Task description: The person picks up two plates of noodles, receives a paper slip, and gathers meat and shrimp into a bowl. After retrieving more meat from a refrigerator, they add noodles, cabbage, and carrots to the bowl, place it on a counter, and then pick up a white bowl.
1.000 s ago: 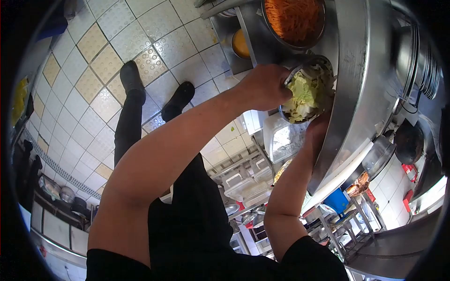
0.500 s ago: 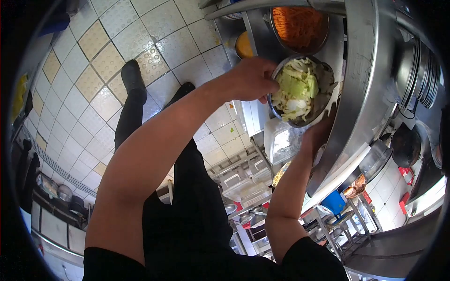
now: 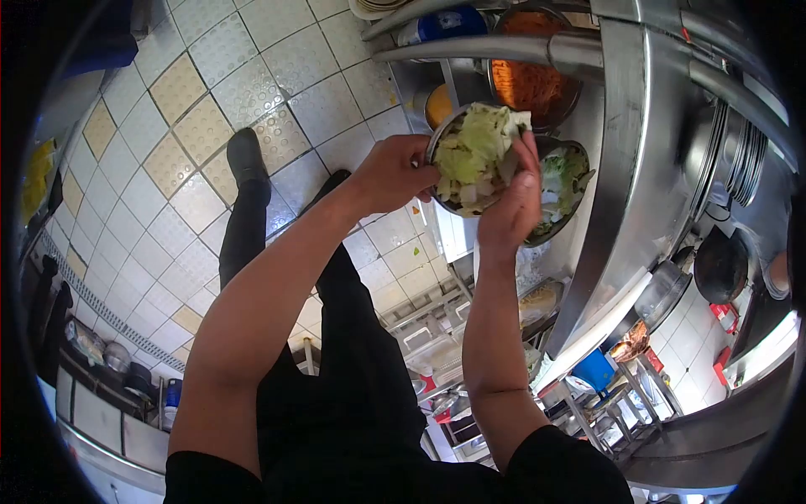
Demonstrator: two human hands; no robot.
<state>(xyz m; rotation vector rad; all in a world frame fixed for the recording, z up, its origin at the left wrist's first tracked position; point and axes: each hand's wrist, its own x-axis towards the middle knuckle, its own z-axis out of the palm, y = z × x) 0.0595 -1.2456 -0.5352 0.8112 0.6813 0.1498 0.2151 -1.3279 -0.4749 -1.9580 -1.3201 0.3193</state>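
My left hand (image 3: 399,175) grips the near-left rim of a round metal bowl (image 3: 431,151), thumb on the inside edge. Chopped cabbage (image 3: 478,151), pale green and white, heaps up in the tilted bowl. At the bowl's right side, my right hand (image 3: 514,206) curls its fingers around cabbage at the edge of the heap. Just right of and below the bowl sits a second metal container (image 3: 581,172) with more chopped greens and whitish pieces, partly hidden by my right hand.
A container of shredded carrot (image 3: 533,84) stands behind, under a metal rail (image 3: 495,48). A yellow-filled container (image 3: 438,105) is at its left. A steel shelf edge (image 3: 617,168) runs along the right, with stacked metal plates (image 3: 743,155) beyond. Tiled floor (image 3: 277,80) lies left.
The bowl of cabbage has moved left, uncovering the container of greens. My right hand has come up from beside the container to the cabbage in the bowl. My left hand keeps its hold.
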